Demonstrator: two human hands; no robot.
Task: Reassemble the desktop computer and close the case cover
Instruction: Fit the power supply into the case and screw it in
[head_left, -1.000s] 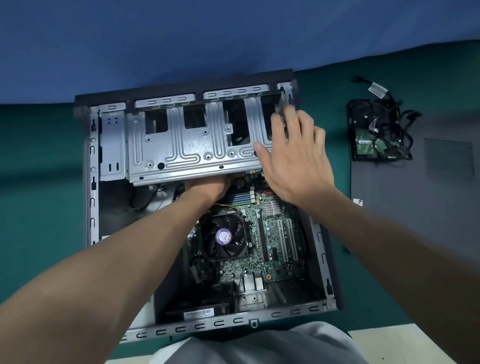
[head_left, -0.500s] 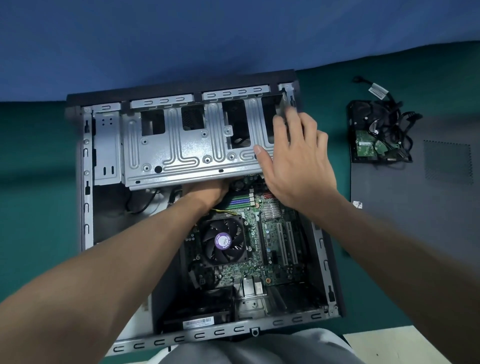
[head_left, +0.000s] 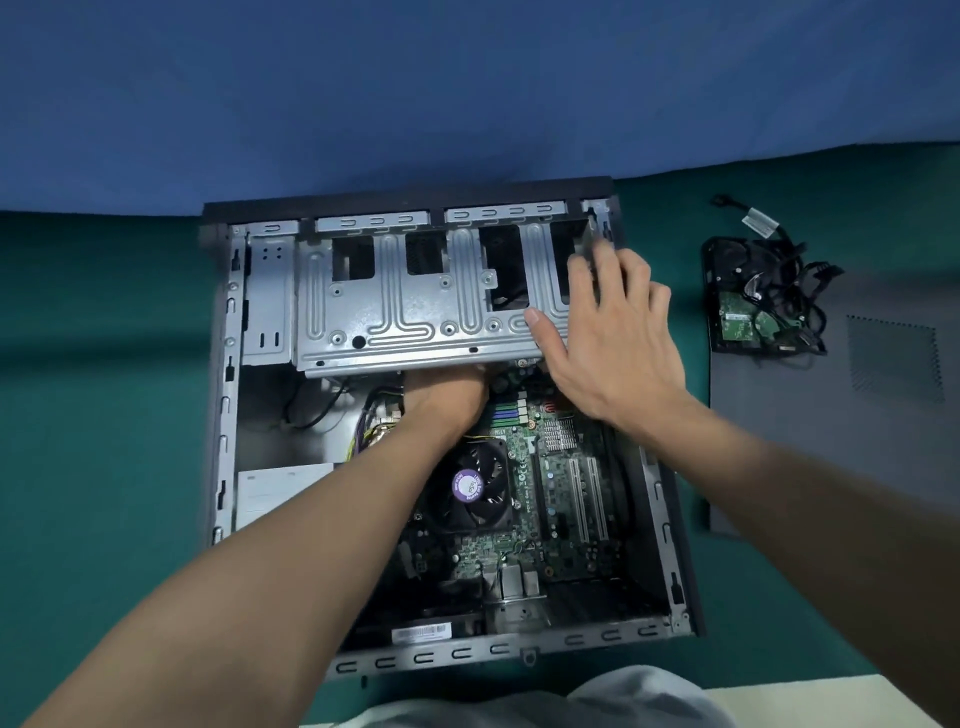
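Head view: two hands are seen at one opened computer case (head_left: 224, 415). The right hand (head_left: 613, 343) is laid flat on the right end of the single drive cage (head_left: 405, 312), fingers straight and slightly spread, thumb on the top plate. The left hand (head_left: 447, 397) is reached under the cage's near edge; its fingers are hidden, so its grip cannot be told. The cage is set across the far side of the case, which lies uncovered near the far edge of the green surface (head_left: 104, 415). One motherboard (head_left: 563, 499) with one black fan (head_left: 470, 488) is exposed. Bare green surface is left beside the case's left wall. Just beside its right wall one dark cover panel (head_left: 831, 457) lies flat, with one hard drive (head_left: 740, 317) and tangled cables (head_left: 795, 280) at its far corner.
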